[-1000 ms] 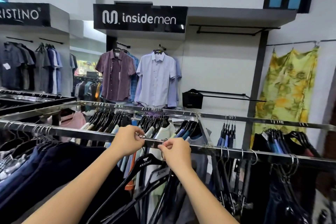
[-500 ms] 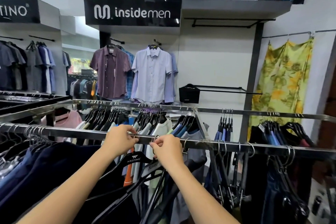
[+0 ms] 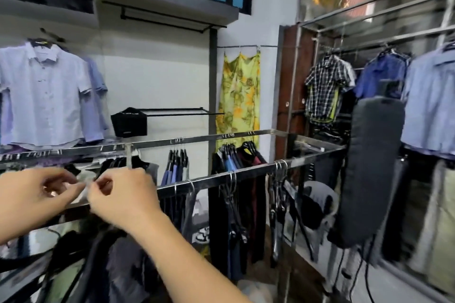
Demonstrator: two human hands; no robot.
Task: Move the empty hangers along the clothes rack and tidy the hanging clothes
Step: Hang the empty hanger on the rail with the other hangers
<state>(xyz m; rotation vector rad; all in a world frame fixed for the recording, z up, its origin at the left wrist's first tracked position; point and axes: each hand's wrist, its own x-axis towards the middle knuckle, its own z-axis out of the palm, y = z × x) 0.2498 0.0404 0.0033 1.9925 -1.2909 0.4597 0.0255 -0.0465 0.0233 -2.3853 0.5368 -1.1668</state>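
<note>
Hanger hooks pinched at the clothes rack.
Both hands, left hand and right hand, are closed on them (blurred); the rail's long axis runs rightward, nearer the right hand.

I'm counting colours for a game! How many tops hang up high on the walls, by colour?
Pale lilac shirt: 1
Blue shirts: 3
Checked shirt: 1
Yellow flowery dress: 1
Total: 6 that show clearly. More may hide behind them, and the right side is blurred.
</note>
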